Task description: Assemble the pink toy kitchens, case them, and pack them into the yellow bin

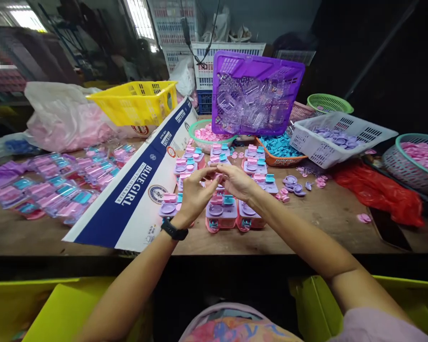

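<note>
Pink toy piece (218, 177) sits pinched between the fingers of left hand (196, 192) and right hand (239, 183), above the toy sets (221, 213) on the table (328, 213).

One view only, worn on the head, looking forward and down across the wooden table (342, 213). Both forearms run up from the bottom edge, and the left hand (194, 194) meets the right hand (237, 183) close in at the centre. Wide lens: edges bow, the baskets at the back sit far off, the lap right underneath.
</note>
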### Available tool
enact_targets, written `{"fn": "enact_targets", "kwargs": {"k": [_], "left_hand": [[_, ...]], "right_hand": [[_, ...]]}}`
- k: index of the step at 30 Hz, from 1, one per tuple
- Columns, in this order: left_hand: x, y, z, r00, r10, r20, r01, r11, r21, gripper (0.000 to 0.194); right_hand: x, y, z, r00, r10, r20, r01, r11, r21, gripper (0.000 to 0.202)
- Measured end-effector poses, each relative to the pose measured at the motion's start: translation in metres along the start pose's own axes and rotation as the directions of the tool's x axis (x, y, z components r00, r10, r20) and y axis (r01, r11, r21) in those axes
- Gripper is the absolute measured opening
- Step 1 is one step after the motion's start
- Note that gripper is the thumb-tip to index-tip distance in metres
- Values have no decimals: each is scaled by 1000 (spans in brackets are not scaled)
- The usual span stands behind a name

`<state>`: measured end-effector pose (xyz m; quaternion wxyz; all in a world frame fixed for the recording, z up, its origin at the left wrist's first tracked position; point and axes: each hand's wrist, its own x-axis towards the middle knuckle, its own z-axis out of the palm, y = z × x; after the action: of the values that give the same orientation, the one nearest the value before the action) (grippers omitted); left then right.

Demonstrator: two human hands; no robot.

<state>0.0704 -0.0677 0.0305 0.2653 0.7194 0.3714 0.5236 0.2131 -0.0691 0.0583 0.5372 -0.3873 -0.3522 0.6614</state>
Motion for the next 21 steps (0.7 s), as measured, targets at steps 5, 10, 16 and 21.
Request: {"fn": "enact_targets", "kwargs": {"k": [5, 10, 16, 21], "left_hand": [[56, -21, 21, 957, -290, 2, 271, 891, -365, 37], [116, -49, 53, 944, -327, 45, 310, 833, -459, 45], [164, -93, 73, 950, -258, 175, 253, 966, 53, 25], [187, -130, 77, 912, -217, 349, 48, 899, 435, 47]], "right_hand": [[26, -14, -29, 998, -29, -58, 26, 998, -55, 13], [79, -35, -58, 979, -124, -159, 101, 984, -146, 17], [157, -53, -99, 963, -106, -249, -5, 912, -411, 21], [204, -48, -117, 938, -17, -345, -196, 796, -573, 31]]}}
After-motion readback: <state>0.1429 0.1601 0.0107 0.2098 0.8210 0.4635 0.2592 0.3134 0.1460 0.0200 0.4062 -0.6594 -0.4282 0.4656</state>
